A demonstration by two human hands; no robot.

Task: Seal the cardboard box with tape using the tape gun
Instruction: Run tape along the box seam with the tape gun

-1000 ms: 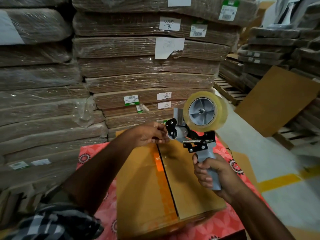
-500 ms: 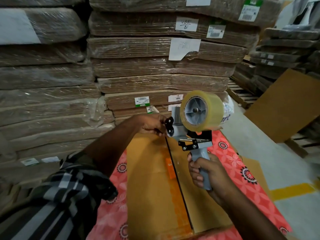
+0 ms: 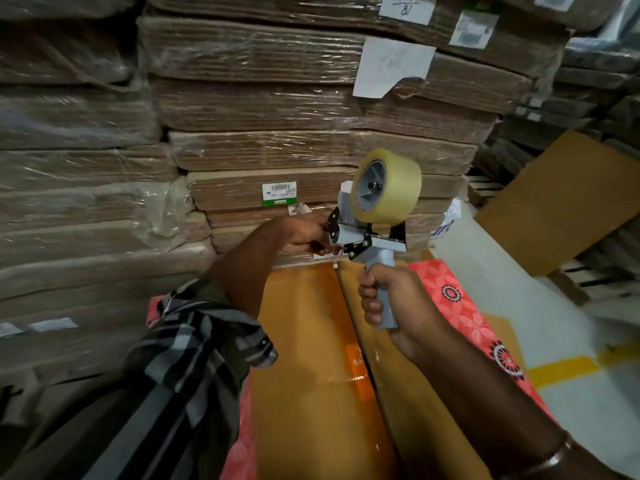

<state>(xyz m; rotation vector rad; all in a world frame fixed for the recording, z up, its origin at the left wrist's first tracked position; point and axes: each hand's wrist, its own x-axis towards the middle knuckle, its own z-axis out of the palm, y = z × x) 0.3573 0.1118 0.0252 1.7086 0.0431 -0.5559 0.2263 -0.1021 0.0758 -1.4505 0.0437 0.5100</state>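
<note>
— Where's the tape gun [image 3: 367, 237]?
— Over the far end of the smooth brown box [image 3: 311, 375]; right hand [image 3: 388, 296] wraps its grey handle, left hand [image 3: 306, 237] pinches at its front.
— Any writing?
— "81" on a paper slip [image 3: 403, 5].

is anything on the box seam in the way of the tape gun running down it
Nothing visible lies on the seam of the cardboard box. The tape gun hovers at its far end, gripped by the right hand; the left hand pinches at the gun's front.

One tape gun [image 3: 367, 237], one cardboard box [image 3: 311, 393], two hands.
</note>
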